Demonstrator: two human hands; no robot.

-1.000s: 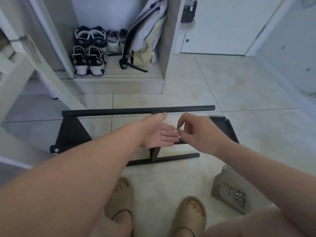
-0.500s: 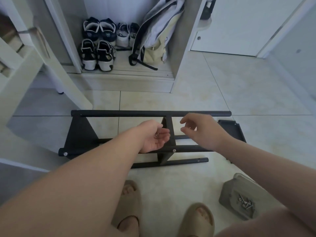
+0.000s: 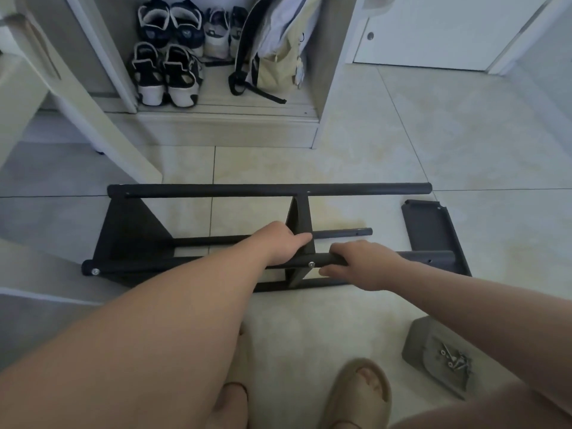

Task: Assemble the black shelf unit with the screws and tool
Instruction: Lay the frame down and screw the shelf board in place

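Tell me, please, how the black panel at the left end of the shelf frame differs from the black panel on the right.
The left panel is joined to the rods, a screw showing at its near corner; the right panel looks unattached. The left panel stands upright; the right panel lies on the floor. Both are black.

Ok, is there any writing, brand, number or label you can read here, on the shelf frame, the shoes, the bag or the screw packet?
No text can be read anywhere in this view.
black shelf unit: plain black, no label shows.
shoes: small patches on the dark pair, too blurred to read.
backpack: no print shows.
screw packet: no readable print.
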